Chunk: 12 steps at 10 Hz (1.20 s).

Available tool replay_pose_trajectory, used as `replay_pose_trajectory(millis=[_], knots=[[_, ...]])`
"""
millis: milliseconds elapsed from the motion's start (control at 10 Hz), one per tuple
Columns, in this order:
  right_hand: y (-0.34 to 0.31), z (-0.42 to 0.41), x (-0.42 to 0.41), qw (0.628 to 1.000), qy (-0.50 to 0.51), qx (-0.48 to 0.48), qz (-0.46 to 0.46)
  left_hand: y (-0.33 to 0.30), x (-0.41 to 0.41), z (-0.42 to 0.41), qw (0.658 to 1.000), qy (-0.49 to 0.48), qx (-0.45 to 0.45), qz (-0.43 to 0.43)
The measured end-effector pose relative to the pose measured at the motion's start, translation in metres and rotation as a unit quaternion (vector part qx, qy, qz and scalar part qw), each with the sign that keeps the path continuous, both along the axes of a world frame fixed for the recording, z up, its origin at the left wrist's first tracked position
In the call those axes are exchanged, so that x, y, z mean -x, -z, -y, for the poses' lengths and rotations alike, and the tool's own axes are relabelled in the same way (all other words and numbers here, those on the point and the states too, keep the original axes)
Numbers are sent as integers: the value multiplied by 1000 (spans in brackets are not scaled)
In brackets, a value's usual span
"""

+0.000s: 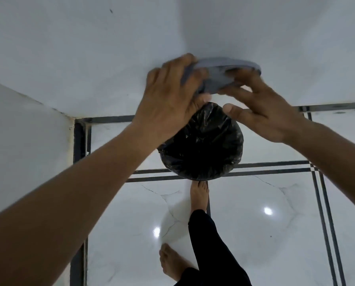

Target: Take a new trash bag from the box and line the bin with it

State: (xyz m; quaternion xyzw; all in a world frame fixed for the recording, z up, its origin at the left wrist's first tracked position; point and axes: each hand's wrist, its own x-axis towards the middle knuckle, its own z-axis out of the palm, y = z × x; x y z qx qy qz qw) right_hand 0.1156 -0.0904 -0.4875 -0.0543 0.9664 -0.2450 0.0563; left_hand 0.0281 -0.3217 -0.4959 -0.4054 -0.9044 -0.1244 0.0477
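Both hands (168, 96) (263, 108) hold a blurred grey lid (220, 75), seemingly, above the black-lined bin (201, 149).

Glossy black trash bag (201, 145), grey lid (220, 69), white marble floor (255, 213) with dark stripes, black trousers (211, 250).

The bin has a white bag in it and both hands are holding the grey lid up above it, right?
Not quite. The bag lining the bin is black, not white, as the head view shows. The rest holds: the left hand and the right hand are both on the grey lid, held up above the bin.
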Motion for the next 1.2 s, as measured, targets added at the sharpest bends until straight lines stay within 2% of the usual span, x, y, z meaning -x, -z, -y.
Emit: replay_pose_trajectory(millis=[100,200,300,400,500,600,800,900,1000,1100,1200], knots=[[-2,1,-12,996,28,53,-60,-8,9,-3,995,-1,-78,58],[-10,3,-16,965,52,-63,-250,-5,-3,-5,997,53,-19,55],[-13,-2,-13,990,43,-97,-87,2,-30,-2,995,58,-6,81],[1,-3,-27,992,-26,-100,77,17,-57,5,990,60,24,128],[24,1,-54,983,-48,-96,148,44,-81,16,986,105,72,109],[62,6,-84,977,-63,-132,154,75,-109,26,982,124,128,68],[117,40,-125,977,-20,-154,143,129,-148,36,981,109,159,28],[131,50,-133,968,-6,-157,197,137,-161,30,969,84,225,65],[131,49,-130,942,10,-122,312,132,-163,19,946,25,293,137],[112,45,-123,930,22,-117,348,101,-152,5,909,-52,302,282],[71,43,-114,937,73,-81,332,57,-143,-8,907,-90,256,321]])
